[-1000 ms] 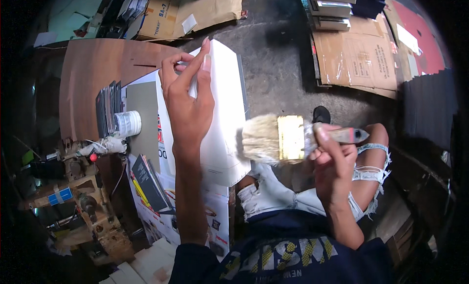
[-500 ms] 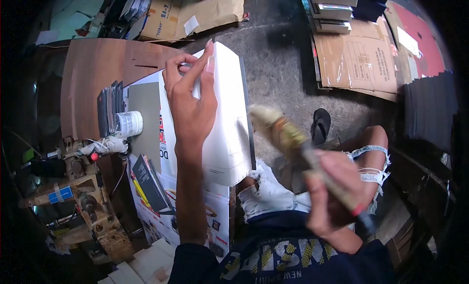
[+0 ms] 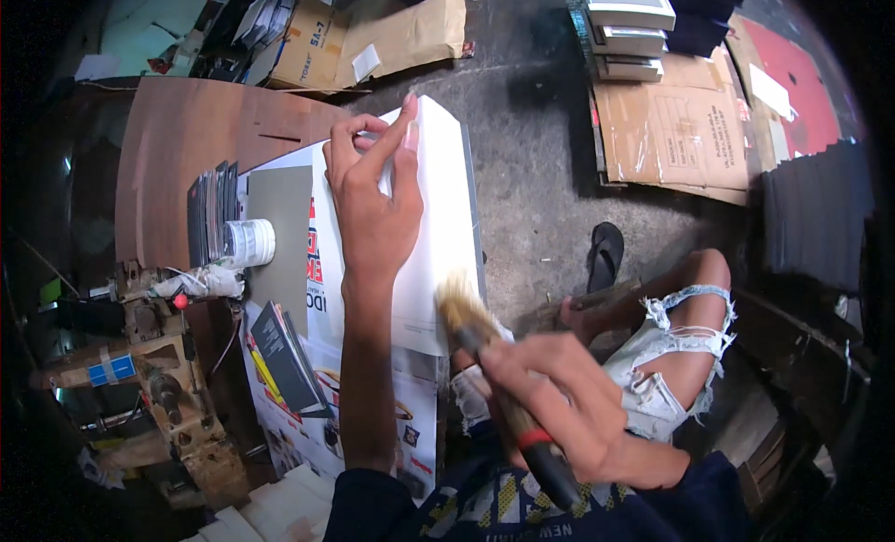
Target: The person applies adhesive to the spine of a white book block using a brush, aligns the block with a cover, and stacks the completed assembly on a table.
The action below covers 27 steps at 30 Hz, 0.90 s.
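Observation:
My right hand (image 3: 569,402) grips a paintbrush (image 3: 531,430) with a dark handle and a red band. Its pale bristles touch the lower right edge of a large white sheet (image 3: 443,206). A dark board edge shows along the sheet's right side. On the sheet's upper left part rests my left hand (image 3: 378,197), its index finger and thumb near the top corner and the other fingers curled. It appears to hold the sheet in place; what lies under its palm is hidden. Left of it are a grey board (image 3: 280,192) and a white tub (image 3: 249,242).
Dark booklets (image 3: 213,211) stand beside the tub, and another dark book (image 3: 280,356) lies nearer me. A worn machine (image 3: 168,384) is at left. Cardboard (image 3: 671,132) bearing stacked books (image 3: 629,29) lies far right. A black sandal (image 3: 606,255) is on the floor.
My right hand has brought the brush left and down, from beside the sheet onto its lower right edge. My left hand keeps its place on the sheet; the whole view has shifted slightly.

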Each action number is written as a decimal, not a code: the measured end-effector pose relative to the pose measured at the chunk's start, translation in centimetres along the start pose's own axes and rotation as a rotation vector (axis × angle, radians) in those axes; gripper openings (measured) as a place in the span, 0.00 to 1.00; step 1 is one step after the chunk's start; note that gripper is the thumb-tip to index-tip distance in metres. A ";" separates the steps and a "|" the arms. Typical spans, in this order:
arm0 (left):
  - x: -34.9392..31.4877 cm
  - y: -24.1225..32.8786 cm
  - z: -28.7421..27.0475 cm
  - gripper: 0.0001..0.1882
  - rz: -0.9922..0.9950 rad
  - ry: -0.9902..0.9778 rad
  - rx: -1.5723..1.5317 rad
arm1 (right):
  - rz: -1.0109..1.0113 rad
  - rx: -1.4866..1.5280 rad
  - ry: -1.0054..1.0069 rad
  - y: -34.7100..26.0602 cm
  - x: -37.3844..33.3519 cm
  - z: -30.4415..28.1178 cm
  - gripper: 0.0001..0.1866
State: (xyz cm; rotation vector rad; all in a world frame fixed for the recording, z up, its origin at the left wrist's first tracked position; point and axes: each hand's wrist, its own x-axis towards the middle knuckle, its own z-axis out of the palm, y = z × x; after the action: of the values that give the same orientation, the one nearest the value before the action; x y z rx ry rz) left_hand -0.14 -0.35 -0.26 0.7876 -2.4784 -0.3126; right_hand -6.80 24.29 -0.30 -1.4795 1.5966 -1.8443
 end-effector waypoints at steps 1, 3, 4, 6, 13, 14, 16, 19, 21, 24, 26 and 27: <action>0.0 0.3 -0.2 0.21 0.006 -0.006 0.018 | 0.011 0.054 0.044 -0.4 -0.6 -0.2 0.20; 0.1 0.6 -0.3 0.21 0.006 -0.003 0.030 | 0.007 0.064 0.074 -0.4 -0.3 -2.0 0.22; 0.0 0.5 -0.2 0.21 -0.004 -0.007 0.027 | 0.019 -0.004 0.102 -0.4 1.0 -2.9 0.21; -0.6 -0.2 -0.2 0.21 -0.026 -0.012 0.027 | 0.041 -0.133 0.184 1.0 3.7 -2.7 0.19; -0.2 0.4 -0.4 0.21 -0.016 -0.016 0.037 | 0.049 0.057 0.070 1.6 2.9 -1.0 0.17; -0.2 0.4 -0.4 0.21 -0.020 -0.017 0.039 | 0.082 0.056 0.088 1.0 3.3 -1.7 0.16; -0.1 0.6 -0.4 0.20 -0.016 -0.012 0.032 | 0.057 -0.068 0.211 1.7 4.9 -1.6 0.13; 0.2 0.7 -0.1 0.20 -0.011 -0.021 0.016 | -0.040 -0.002 0.280 5.2 6.0 0.3 0.13; 0.0 0.5 -0.4 0.21 -0.019 -0.025 0.028 | 0.073 0.048 0.140 3.6 4.6 0.2 0.15; -0.2 0.5 -0.6 0.21 -0.037 -0.024 0.017 | 0.112 0.065 0.138 1.8 5.1 -1.8 0.15; -0.3 -0.2 -0.3 0.21 -0.060 -0.023 -0.053 | 0.041 -0.064 0.302 3.3 6.7 -1.7 0.12; -0.1 0.0 -0.2 0.21 -0.053 -0.021 -0.063 | 0.074 -0.030 0.404 4.3 7.7 -1.1 0.09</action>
State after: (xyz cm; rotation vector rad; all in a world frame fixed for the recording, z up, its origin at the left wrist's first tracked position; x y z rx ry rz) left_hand 0.07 -0.35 -0.11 0.8293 -2.4571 -0.4181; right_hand -12.68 17.62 -0.05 -1.0857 1.8305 -2.1853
